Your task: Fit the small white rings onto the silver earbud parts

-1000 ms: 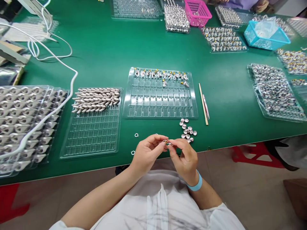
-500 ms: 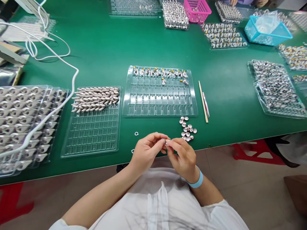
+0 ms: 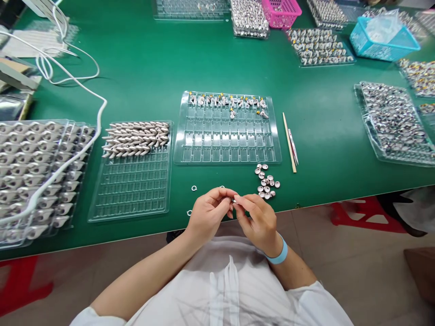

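My left hand [image 3: 210,212] and my right hand [image 3: 257,220] meet at the table's near edge, thumbs and fingertips pinched together. Between them is a small shiny piece [image 3: 234,200], mostly covered by the fingers, so its kind is unclear. Just beyond my right hand lies a loose cluster of small round cup-shaped metal parts [image 3: 267,183]. Near my left hand, small white rings [image 3: 194,188] lie on the table. Farther off, a clear compartment tray [image 3: 227,149] carries small grey parts with yellow bits [image 3: 232,113] in its upper rows.
Left stand a tray of pointed metal parts [image 3: 136,138] and stacked trays of larger grey pieces [image 3: 30,170], crossed by a white cable [image 3: 101,113]. A wooden stick [image 3: 289,142] and tweezers [image 3: 292,147] lie right. Beyond are a full tray [image 3: 396,120], blue basket [image 3: 384,47] and pink basket [image 3: 282,16].
Both hands stay pinched together in nearly the same place, with only slight finger movement. The view shifts a little. A person's hand at the far top edge is no longer visible.
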`<state>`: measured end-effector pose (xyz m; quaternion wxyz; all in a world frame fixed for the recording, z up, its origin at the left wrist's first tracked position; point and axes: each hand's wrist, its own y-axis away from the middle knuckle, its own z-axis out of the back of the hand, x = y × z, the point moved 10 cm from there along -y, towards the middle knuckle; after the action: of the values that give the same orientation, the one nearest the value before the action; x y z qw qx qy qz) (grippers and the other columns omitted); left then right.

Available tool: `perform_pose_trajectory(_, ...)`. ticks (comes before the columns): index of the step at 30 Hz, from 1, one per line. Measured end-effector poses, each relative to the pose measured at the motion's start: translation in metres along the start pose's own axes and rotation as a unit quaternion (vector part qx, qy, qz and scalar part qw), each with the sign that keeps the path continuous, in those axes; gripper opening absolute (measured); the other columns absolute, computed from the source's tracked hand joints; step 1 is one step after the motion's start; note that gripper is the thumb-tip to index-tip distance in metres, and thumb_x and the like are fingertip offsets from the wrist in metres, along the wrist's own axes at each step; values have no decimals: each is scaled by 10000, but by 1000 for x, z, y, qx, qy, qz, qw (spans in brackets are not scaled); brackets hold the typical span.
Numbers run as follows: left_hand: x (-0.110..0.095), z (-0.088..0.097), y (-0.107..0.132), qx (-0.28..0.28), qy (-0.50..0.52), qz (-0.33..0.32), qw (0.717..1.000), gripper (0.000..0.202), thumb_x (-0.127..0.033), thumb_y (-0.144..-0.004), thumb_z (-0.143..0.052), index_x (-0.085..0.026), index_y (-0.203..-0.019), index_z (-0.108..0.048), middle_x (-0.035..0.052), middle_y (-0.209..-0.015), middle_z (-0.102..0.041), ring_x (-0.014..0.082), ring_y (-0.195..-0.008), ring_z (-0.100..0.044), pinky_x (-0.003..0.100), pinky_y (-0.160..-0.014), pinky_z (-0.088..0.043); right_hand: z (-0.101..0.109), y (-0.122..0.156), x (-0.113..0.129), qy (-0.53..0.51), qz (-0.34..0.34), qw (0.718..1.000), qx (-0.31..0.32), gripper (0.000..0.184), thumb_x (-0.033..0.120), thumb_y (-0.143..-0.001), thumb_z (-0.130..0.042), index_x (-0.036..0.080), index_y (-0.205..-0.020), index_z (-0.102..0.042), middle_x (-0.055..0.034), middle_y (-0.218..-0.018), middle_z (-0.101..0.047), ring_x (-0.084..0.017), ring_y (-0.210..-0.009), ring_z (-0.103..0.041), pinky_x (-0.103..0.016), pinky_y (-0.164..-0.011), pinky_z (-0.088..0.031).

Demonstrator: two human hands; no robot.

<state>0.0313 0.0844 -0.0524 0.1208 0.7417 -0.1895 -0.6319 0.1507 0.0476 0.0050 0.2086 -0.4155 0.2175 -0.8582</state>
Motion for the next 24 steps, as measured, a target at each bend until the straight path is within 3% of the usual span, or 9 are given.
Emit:
perform_pose_trajectory(9,3,4,1,-29,15,2,999,142,-205,-711,-633,-134,-834,-640,1,-713,-658,59,-499,-513,172,-470,-461,-5,2,8,44,23,999,2,430,90,-871,-605,228,-1273,-532,-76,-907,-703,-177,-787,-664,-312,-692,-586)
perform_pose_trajectory(24,8,6,-2,-26,18,3,999,189,-183,-718,-621,-133,-896,-660,2,-719,-677,71,-510,-550,171,-458,-464,-7,2,10,18,12,1000,-11,413,55,-855,-602,214,-1233,-557,-80,-899,-665,-174,-781,-644,-302,-673,-576)
